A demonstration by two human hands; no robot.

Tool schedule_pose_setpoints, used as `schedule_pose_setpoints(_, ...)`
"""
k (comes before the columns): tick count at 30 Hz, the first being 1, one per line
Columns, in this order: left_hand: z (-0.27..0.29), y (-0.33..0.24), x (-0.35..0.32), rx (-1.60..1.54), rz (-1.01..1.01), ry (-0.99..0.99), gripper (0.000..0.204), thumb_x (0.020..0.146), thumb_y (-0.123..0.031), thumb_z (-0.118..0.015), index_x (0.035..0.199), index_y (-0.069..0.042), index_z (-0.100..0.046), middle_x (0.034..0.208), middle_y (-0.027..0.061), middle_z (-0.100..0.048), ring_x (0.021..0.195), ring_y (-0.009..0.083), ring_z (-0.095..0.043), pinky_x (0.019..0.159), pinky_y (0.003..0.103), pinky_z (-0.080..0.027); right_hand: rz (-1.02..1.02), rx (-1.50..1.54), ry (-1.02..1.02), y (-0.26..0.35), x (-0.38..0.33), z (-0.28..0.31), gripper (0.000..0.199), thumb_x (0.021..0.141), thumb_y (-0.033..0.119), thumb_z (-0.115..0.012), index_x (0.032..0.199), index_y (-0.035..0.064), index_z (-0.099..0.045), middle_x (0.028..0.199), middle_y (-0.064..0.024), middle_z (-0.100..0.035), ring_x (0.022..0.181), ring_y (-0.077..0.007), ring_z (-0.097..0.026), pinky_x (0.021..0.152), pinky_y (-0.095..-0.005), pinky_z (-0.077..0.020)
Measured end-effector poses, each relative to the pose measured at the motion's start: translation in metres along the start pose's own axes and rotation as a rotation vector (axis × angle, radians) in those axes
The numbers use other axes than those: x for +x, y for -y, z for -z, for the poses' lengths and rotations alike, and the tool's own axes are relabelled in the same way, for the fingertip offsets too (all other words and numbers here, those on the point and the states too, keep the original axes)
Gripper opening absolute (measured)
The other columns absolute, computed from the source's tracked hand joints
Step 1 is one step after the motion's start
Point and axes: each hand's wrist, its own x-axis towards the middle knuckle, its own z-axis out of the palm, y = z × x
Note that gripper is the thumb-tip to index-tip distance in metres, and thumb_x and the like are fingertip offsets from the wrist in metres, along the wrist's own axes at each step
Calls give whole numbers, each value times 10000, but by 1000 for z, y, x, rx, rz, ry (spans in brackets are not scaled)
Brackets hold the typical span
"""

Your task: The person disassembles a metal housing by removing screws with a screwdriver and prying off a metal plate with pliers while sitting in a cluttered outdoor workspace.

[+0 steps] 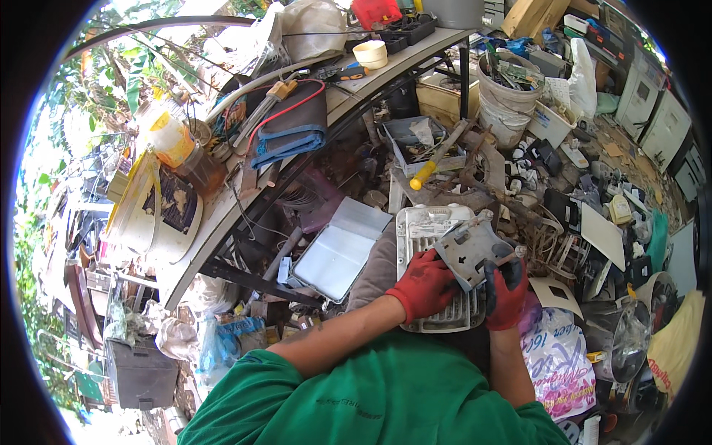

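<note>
A flat grey metal plate [466,254] with cut-outs and bent edges is held tilted between my two gloved hands, above my lap. My left hand [426,286], in a red glove, grips its lower left edge. On its right side, my right hand [507,295], in a red glove with dark fingers, has its fingers bent around the edge. A short brownish rod-like piece [509,257] shows by the right fingertips; whether it belongs to the plate cannot be made out. Under the plate lies a pale ribbed metal housing [420,222], partly covered by plate and hands.
A long table [215,236] on the left carries a white bucket [159,215], a folded dark cloth [293,122] and tools. Ahead are a yellow-ended bar [424,176], a bucket of scrap [507,111] and heaped parts. An open light-grey case [337,256] lies beside my leg; a printed bag [558,356] is at right.
</note>
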Motion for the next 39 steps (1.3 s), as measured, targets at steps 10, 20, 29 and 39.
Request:
schedule_pose_setpoints(10, 4, 1, 3, -164, -5, -123, 275, 801, -203, -785, 1066, -129, -784, 1142, 106, -735, 1131, 318, -658, 1074, 439, -453, -222, 254, -18, 10, 3, -2, 499, 923, 5, -660, 1398, -42, -518, 1347, -143, -604, 1246, -232, -570, 1075, -376, -449)
schedule_pose_setpoints(20, 148, 6, -34, 39, 106, -268, 350, 816, -40, -791, 1162, -66, -743, 1197, 122, -727, 1180, 310, -655, 1036, 403, -497, 150, -190, -238, -17, 0, 3, 364, 990, 104, -636, 1327, -14, -563, 1254, -141, -627, 1125, -231, -616, 962, -354, -501)
schedule_pose_setpoints(29, 329, 116, -75, 933, 537, -543, 450, 886, -234, -756, 1303, -82, -680, 1328, 244, -641, 1273, 415, -579, 1082, 466, -459, -55, -2, -140, -11, 12, 4, 330, 945, 238, -715, 1150, -14, -655, 1000, -107, -698, 852, -175, -637, 723, -354, -543)
schedule_pose_setpoints(39, 94, -26, -37, 141, 2, 187, 899, 709, -355, -888, 1488, -108, -513, 1489, 162, -511, 1365, 382, -474, 1168, 521, -342, -97, -11, -205, -54, 4, 23, 398, 1028, 214, -572, 1343, -29, -558, 1340, -214, -613, 1194, -301, -641, 960, -438, -587)
